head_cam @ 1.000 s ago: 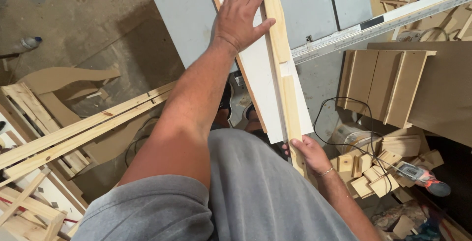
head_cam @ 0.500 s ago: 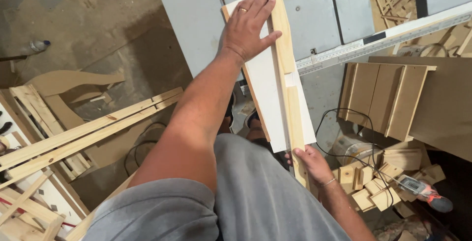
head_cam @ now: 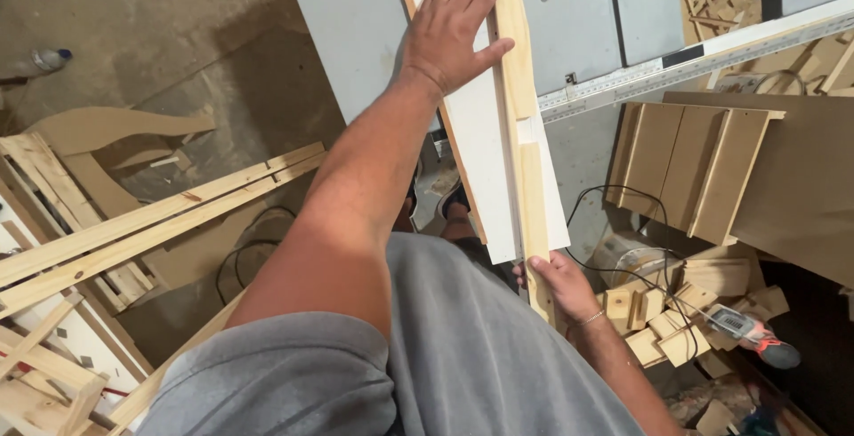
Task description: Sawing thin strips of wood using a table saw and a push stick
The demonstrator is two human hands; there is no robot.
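As the white board (head_cam: 485, 147) and wood strip (head_cam: 525, 133) slid further onto the grey saw table (head_cam: 356, 27), the left hand (head_cam: 449, 31) pressed flat, fingers spread; the right hand (head_cam: 560, 280) clamped the strip's near end.

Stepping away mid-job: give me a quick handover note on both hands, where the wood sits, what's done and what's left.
Left hand: pressed flat on the white board, fingers spread, thumb against the wooden strip.
Right hand: gripping the near end of the wooden strip.
Position: board and strip lie side by side, their far ends on the grey saw table, near ends overhanging toward the body. The ruled fence rail runs off to the right.
Done: the far ends are up on the table.
Left: the overhanging near part is not yet on the table; whether any cut has begun cannot be seen.
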